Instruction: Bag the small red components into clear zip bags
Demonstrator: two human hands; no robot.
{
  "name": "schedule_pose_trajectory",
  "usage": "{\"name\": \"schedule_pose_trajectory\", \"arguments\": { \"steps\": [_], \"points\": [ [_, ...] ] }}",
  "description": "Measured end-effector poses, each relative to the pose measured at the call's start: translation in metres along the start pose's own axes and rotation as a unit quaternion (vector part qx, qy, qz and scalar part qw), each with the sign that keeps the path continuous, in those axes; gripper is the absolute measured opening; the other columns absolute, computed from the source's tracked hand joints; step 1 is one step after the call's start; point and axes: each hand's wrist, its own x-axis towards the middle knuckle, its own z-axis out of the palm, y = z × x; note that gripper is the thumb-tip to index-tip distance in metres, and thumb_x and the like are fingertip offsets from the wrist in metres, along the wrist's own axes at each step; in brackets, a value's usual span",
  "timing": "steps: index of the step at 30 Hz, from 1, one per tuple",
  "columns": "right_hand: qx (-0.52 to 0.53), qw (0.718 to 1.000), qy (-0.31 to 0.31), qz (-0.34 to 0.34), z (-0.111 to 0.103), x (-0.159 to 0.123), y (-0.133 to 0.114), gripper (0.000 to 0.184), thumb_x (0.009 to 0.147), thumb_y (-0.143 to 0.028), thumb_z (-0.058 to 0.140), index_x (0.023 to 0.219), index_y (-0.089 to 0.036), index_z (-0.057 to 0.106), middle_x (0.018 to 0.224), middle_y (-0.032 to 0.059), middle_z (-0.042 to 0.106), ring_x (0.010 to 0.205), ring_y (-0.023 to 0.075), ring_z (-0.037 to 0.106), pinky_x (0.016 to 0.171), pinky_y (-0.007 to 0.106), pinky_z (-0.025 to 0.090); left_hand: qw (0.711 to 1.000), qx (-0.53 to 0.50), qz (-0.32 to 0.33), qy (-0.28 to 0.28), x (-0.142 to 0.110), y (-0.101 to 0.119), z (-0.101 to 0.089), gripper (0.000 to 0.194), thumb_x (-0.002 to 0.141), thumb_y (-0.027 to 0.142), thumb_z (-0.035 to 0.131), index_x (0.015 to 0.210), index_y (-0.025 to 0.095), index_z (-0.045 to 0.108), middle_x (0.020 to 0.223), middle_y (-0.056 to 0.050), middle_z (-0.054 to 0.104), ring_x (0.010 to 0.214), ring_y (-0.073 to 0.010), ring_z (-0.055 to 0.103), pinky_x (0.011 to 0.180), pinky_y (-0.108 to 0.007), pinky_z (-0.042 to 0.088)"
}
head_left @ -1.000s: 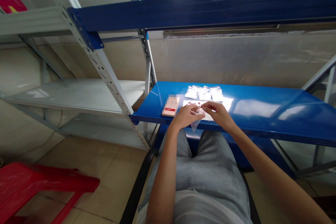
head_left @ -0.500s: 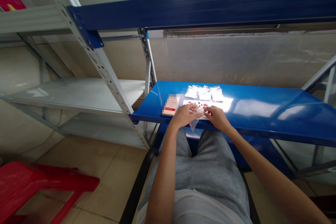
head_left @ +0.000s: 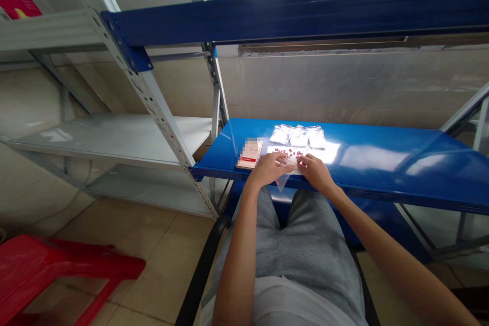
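My left hand [head_left: 268,168] is closed on a small clear zip bag [head_left: 281,182] with a red line along its mouth. The bag hangs tilted over the front edge of the blue shelf. Close by on the right, my right hand [head_left: 314,169] has its fingertips pinched together at the mouth of the bag; whatever is between them is too small to make out. Behind both hands, several small dark-red pieces [head_left: 291,153] lie in a loose row on a white sheet [head_left: 270,150]. Farther back are filled clear bags [head_left: 299,136] side by side.
A phone-like flat object [head_left: 250,155] with a partly blurred screen lies left of my hands on the blue shelf [head_left: 382,163]. A perforated upright [head_left: 160,117] stands left, with a blue beam [head_left: 286,15] overhead. On the floor at left is a red stool [head_left: 69,260].
My right hand has shifted very slightly at the bag's mouth. The left hand still holds the bag in the same place, and the red pieces look unchanged.
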Motion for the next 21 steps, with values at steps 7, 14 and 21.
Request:
{"name": "schedule_pose_trajectory", "arguments": {
  "steps": [7, 14, 21],
  "points": [
    [0.036, 0.999, 0.02, -0.016, 0.0, 0.001, 0.001, 0.021, 0.097, -0.022, 0.05, 0.097, -0.019, 0.07, 0.1, 0.0108, 0.07, 0.081, 0.0212, 0.063, 0.071, 0.029, 0.043, 1.0, -0.007, 0.01, 0.006, 0.002, -0.006, 0.001, 0.064, 0.076, 0.051, 0.082, 0.127, 0.014, 0.069, 0.113, -0.014, 0.076, 0.1, -0.0274, 0.073, 0.079, -0.031, 0.058],
    [0.207, 0.974, 0.095, -0.009, -0.032, 0.004, -0.015, 0.016, 0.091, -0.029, 0.058, 0.087, -0.019, 0.07, 0.076, 0.0051, 0.069, 0.071, 0.0201, 0.061, 0.068, 0.031, 0.044, 1.0, -0.025, 0.013, -0.001, 0.002, -0.007, 0.003, 0.067, 0.075, 0.051, 0.082, 0.128, 0.013, 0.068, 0.113, -0.014, 0.076, 0.1, -0.0272, 0.073, 0.076, -0.03, 0.058],
    [0.297, 0.953, 0.039, -0.036, -0.047, 0.003, -0.034, 0.024, 0.091, -0.039, 0.06, 0.089, -0.019, 0.073, 0.088, 0.0077, 0.076, 0.081, 0.0224, 0.066, 0.072, 0.033, 0.047, 0.999, -0.006, 0.034, -0.009, 0.0, -0.001, 0.004, 0.058, 0.078, 0.05, 0.08, 0.123, 0.014, 0.071, 0.105, -0.012, 0.077, 0.094, -0.0256, 0.074, 0.076, -0.03, 0.057]
  ]
}}
